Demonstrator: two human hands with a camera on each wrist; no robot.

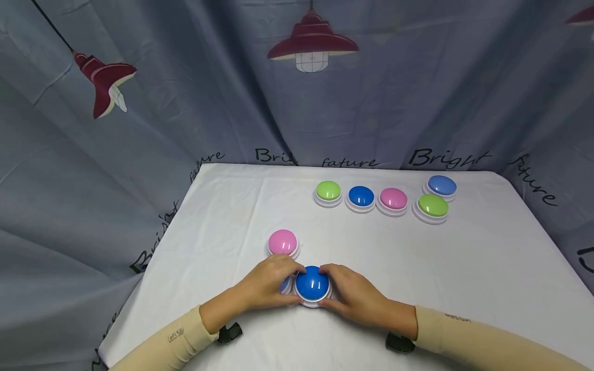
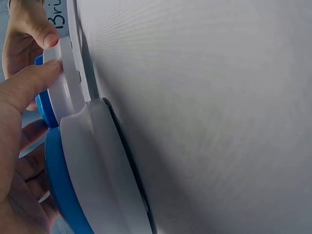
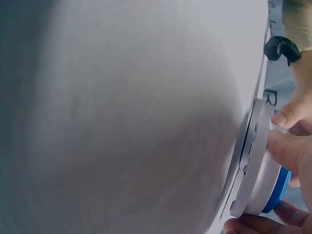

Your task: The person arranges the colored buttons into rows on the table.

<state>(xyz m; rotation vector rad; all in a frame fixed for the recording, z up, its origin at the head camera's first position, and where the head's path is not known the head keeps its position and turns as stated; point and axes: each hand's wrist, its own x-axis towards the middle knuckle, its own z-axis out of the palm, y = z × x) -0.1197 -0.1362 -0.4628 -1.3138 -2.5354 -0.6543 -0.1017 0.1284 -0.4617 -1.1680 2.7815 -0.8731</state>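
Observation:
Both hands hold one dark blue push button (image 1: 312, 284) with a round white base, near the front of the table. My left hand (image 1: 265, 284) grips its left side, thumb at the near edge and fingers at the far edge. From the opposite side my right hand (image 1: 356, 294) grips it the same way. Under the left hand's arch a second, lighter blue button (image 1: 285, 285) is partly hidden. In the left wrist view this button (image 2: 97, 161) sits right beside the held one. Just behind the left hand stands a pink button (image 1: 282, 242), its base partly covered.
On the white-covered table (image 1: 223, 221), a row of green (image 1: 328, 190), blue (image 1: 361, 196) and pink (image 1: 393, 199) buttons stands toward the back. Right of them are another green button (image 1: 433, 205) and a light blue button (image 1: 442, 185). A grey printed curtain (image 1: 185, 77) hangs behind.

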